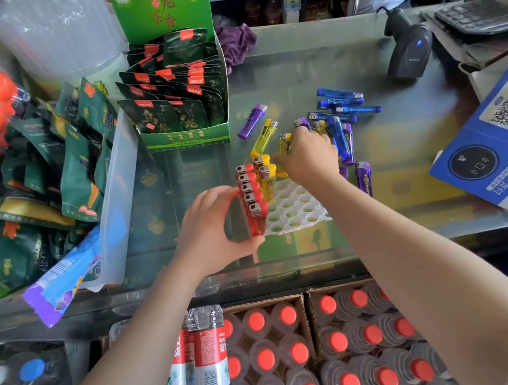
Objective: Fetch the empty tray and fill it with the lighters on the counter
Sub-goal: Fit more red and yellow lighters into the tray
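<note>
Glass counter [292, 70]: work surface, with a green tea-sachet display box [182, 103] at the back left and a handheld barcode scanner [408, 53] at the back right

White lighter tray [296, 208]: lies flat on the counter in front of me, round holes mostly unfilled. Its left column holds a row of red lighters [251, 192] standing upright; just behind them stand two yellow lighters [265, 173]

My left hand [211, 230]: fingers and thumb curled round the tray's left edge, touching the red row, gripping it

My right hand [308, 159]: beyond the tray's far edge, fingers bent down onto a loose yellow lighter [285, 142]; I cannot tell whether it is pinched or only touched

Loose stock: blue lighters [341, 105] heaped just behind my right hand, purple lighters [363, 173] just right of the tray, one single purple lighter [252, 120] and one single yellow lighter [264, 136] lying flat near the green box
</note>
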Demonstrator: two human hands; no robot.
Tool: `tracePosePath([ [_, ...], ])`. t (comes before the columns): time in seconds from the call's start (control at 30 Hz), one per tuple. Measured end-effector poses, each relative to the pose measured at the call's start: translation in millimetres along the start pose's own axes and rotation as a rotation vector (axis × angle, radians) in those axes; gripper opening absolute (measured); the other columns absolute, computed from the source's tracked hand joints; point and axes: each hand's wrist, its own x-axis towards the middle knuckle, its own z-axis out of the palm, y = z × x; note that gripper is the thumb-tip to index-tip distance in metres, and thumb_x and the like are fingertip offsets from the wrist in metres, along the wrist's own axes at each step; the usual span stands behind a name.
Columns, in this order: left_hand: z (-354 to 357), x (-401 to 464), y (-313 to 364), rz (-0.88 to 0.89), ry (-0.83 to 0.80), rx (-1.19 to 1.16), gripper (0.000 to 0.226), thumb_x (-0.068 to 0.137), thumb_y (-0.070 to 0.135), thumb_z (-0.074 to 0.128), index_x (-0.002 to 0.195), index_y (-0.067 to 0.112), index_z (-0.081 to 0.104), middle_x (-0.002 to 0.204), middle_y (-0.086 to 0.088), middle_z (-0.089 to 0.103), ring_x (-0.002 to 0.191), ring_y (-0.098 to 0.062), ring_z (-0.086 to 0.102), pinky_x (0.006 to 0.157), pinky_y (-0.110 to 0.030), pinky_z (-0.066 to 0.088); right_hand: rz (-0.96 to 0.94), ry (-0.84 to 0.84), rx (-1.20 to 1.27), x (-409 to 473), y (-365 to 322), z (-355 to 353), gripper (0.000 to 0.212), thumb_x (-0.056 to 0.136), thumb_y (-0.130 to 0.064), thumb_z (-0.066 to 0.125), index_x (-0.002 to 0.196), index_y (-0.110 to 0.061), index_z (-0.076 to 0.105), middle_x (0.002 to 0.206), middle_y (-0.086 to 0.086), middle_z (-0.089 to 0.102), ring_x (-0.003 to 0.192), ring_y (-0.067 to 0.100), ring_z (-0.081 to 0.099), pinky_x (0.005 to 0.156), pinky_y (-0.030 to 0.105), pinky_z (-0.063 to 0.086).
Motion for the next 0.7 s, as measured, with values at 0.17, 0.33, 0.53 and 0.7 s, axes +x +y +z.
tracePosePath([
  [0.17, 0.9, -1.0, -1.5, 0.022, 0.001, 0.007, 0.071, 0.063, 0.063, 0.060, 0.123, 0.029, 0.043, 0.130, 0.010, 0.044, 0.121, -0.012, 0.033, 0.099, -0.037, 0.029, 0.077, -0.102, 0.032, 9.6, -9.2, -1.8, 0.026, 0.084, -0.019, 0.060, 0.102, -0.001, 0.055, 0.101, 0.016, 0.059, 0.103, 0.031, 0.049, 0.087, 0.041, 0.041],
  [0.33, -0.7, -0.6, 0.0, 0.022, -0.008, 0.013, 0.074, 0.062, 0.063, 0.059, 0.125, 0.027, 0.044, 0.130, 0.008, 0.045, 0.122, -0.013, 0.033, 0.101, -0.041, 0.031, 0.120, -0.123, 0.599, -1.7, 5.6, -26.3, 0.026, 0.081, -0.017, 0.063, 0.091, 0.006, 0.064, 0.072, 0.011, 0.052, 0.065, 0.020, 0.046, 0.061, 0.030, 0.040],
  [0.53, -0.9, -0.6, 0.5, 0.014, 0.007, -0.004, 0.073, 0.062, 0.061, 0.063, 0.123, 0.026, 0.044, 0.129, 0.007, 0.045, 0.121, -0.014, 0.034, 0.100, -0.040, 0.030, -0.136, -0.116, 0.969, -64.7, 23.9, -20.9, 0.005, 0.084, -0.012, 0.062, 0.081, -0.015, 0.058, 0.068, -0.002, 0.065, 0.056, 0.008, 0.061, 0.054, 0.018, 0.051],
  [0.7, -0.4, -1.0, 0.2, 0.017, 0.017, 0.013, 0.076, 0.061, 0.061, 0.063, 0.125, 0.025, 0.043, 0.129, 0.005, 0.046, 0.120, -0.015, 0.034, 0.098, -0.039, 0.030, -0.197, -0.077, 0.879, -81.7, 30.7, -2.2, 0.013, 0.080, -0.008, 0.065, 0.079, -0.018, 0.056, 0.072, -0.005, 0.067, 0.063, 0.007, 0.065, 0.064, 0.023, 0.054],
])
